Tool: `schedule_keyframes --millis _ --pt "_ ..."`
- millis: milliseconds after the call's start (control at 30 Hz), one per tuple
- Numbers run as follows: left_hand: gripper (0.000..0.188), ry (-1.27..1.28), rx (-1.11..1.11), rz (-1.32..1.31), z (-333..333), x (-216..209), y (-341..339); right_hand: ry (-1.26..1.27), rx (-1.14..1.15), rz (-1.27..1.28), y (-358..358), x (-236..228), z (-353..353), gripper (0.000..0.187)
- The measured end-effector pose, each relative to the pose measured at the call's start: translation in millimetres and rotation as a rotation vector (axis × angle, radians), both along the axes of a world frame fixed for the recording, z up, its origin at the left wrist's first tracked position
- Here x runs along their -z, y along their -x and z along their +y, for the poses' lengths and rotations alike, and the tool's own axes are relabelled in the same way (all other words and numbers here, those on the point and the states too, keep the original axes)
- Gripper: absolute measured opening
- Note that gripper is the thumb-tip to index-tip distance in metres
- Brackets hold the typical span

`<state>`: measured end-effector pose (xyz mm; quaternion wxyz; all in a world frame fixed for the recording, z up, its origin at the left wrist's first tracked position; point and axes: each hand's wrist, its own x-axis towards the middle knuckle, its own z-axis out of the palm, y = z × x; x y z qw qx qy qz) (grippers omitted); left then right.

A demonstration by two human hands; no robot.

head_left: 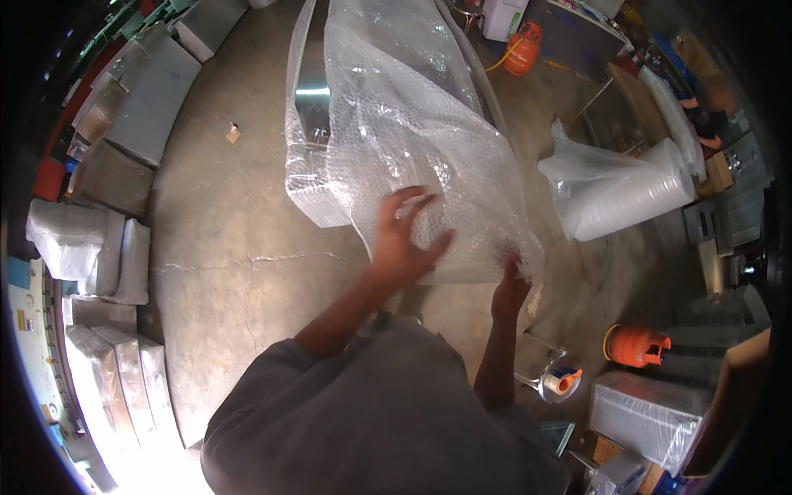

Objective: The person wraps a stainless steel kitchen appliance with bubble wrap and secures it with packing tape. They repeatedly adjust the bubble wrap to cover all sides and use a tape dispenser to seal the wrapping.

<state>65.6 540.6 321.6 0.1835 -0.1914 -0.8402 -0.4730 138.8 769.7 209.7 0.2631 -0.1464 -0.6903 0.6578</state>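
Observation:
A sheet of bubble wrap (412, 124) drapes over a long piece in front of me. On its left side a shiny dark surface (313, 115) shows past the sheet, and a wrapped end (322, 204) juts out there. My left hand (406, 239) is over the near part of the sheet, fingers spread and slightly blurred, gripping nothing. At the sheet's near right corner, my right hand (513, 285) pinches the edge; the thumb is outside and the fingers show dimly through the plastic.
A large roll of bubble wrap (627, 196) lies to the right. Orange gas cylinders stand at the far right (523, 49) and near right (638, 345). A stool (554, 381) holds a tape roll (565, 379). Wrapped panels (124, 388) line the left; a scrap (233, 133) lies on the floor.

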Motion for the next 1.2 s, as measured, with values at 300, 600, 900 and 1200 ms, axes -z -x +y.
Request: schedule_keyframes --millis 300,600,900,1200 --pt "0.097 0.564 0.04 0.072 3.7 89.0 -35.9 -0.096 0.004 0.056 31.2 -57.5 5.4 0.032" --pt "0.115 -0.246 0.128 -0.168 -59.1 35.4 -21.1 0.249 -0.186 0.224 42.0 -105.0 9.9 0.039" --pt "0.06 -0.109 0.296 -0.129 -13.9 -23.9 -24.2 0.27 -0.32 0.175 54.3 -149.9 14.3 0.042" --pt "0.017 0.027 0.353 0.12 -17.0 -118.1 5.6 0.594 -0.225 0.129 84.0 -160.9 50.1 0.052"
